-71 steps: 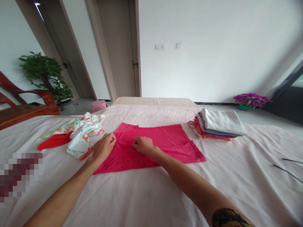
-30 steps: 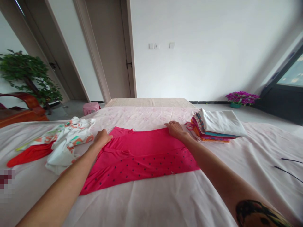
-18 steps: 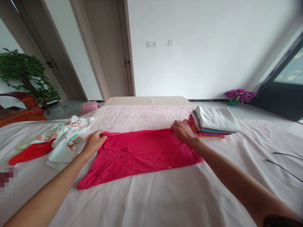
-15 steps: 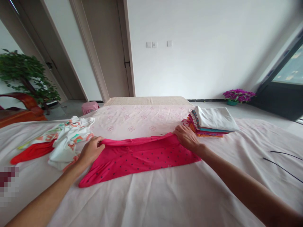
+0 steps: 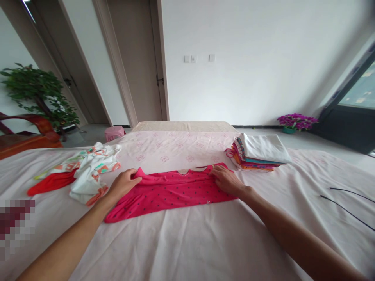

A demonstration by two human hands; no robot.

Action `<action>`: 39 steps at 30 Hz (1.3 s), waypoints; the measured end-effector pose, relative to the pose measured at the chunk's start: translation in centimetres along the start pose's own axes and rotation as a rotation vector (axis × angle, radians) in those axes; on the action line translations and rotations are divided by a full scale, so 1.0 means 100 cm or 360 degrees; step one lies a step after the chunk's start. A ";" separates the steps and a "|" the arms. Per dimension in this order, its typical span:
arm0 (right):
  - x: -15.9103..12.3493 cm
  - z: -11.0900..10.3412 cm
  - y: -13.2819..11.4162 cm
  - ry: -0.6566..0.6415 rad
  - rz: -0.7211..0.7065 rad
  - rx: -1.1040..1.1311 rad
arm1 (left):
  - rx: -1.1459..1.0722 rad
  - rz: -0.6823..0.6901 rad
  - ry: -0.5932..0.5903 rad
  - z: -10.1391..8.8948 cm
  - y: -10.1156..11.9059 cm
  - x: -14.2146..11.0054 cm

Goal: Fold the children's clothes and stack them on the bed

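Observation:
A pink polka-dot shirt lies folded into a wide band on the sheet, its scalloped neckline showing at the far edge. My left hand pinches the upper left corner of the shirt between thumb and fingers. At the upper right end, my right hand is closed on the fabric, palm down, its fingertips partly hidden. Just beyond that hand stands a stack of folded clothes, white on top. Left of my left hand lies a crumpled white patterned garment with a red piece beside it.
A pale flowered sheet covers the surface under everything. Two thin black cords lie at the right. Beyond are a pink stool, a wooden chair, a leafy plant and purple flowers.
The shirt's far edge has been laid over toward me, and its neckline now shows. My right hand has moved slightly down with the fabric. The view has shifted a little.

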State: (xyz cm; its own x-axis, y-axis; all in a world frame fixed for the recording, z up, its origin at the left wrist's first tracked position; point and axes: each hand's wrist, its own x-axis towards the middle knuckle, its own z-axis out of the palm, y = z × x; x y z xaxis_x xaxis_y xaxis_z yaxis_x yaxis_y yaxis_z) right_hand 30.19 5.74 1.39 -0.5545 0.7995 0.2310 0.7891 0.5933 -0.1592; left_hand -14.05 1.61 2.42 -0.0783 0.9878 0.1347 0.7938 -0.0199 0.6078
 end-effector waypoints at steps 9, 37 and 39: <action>-0.006 0.002 -0.001 0.0051 0.0042 0.0025 | 0.0271 0.0466 -0.0188 -0.016 -0.044 -0.054; 0.040 0.023 0.046 0.0071 0.0872 -0.0344 | 0.0604 -0.0165 0.0216 0.024 -0.064 0.022; 0.041 0.024 0.050 0.0054 0.0951 -0.0317 | 0.0564 -0.0080 0.0307 0.024 -0.069 0.022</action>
State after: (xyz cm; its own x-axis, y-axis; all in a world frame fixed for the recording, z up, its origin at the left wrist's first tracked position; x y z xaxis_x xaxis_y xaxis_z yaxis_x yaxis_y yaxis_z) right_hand 31.26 12.20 -0.74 0.0032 0.9821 0.1883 0.9959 0.0138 -0.0890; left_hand -18.25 4.32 -3.40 -0.2070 0.9384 0.2765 0.9423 0.1153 0.3143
